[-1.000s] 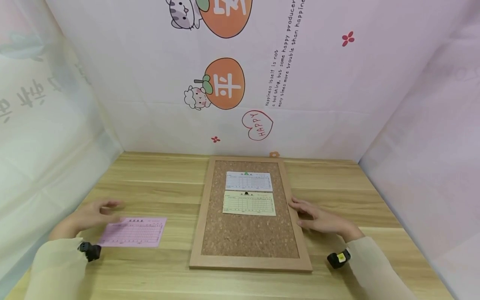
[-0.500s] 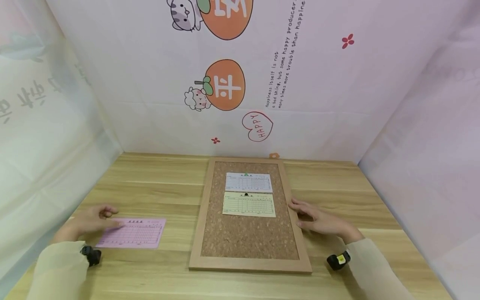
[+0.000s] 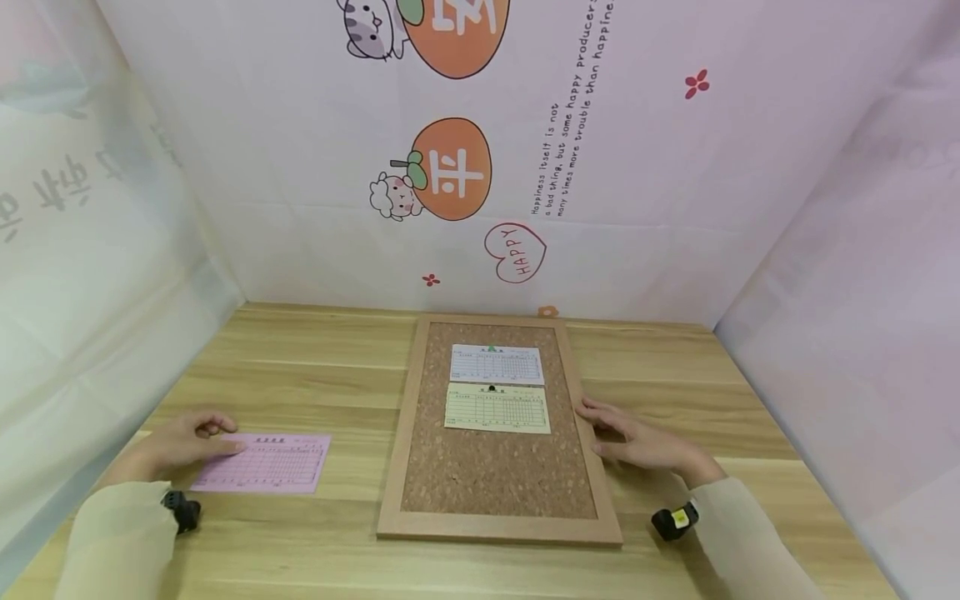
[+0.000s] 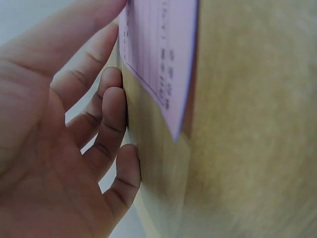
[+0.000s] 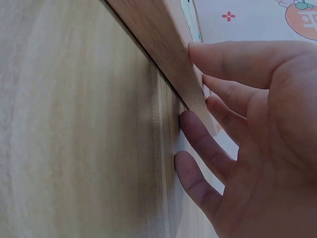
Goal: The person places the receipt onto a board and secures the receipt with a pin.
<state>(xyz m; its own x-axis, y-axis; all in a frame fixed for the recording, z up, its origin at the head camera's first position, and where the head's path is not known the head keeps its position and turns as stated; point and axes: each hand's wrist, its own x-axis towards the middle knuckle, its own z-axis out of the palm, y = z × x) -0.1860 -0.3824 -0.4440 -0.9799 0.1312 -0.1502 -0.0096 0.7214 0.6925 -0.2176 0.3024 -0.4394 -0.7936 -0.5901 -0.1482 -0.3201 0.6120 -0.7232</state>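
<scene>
Left hand (image 3: pixel 176 442), thumb (image 3: pixel 234 448) on the pink slip (image 3: pixel 277 467), at nine o'clock of the corkboard (image 3: pixel 498 475); whether its fingers pinch, I can't tell: a loose hold could drop it. Three o'clock, right hand (image 3: pixel 637 442), fingers spread, touching the wooden frame (image 3: pixel 498 527): a shove might skid it.

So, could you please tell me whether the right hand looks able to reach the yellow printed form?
Probably yes: the right hand touches the wooden frame, close beside the yellow printed form, with only frame and bare cork visible between them.
</scene>
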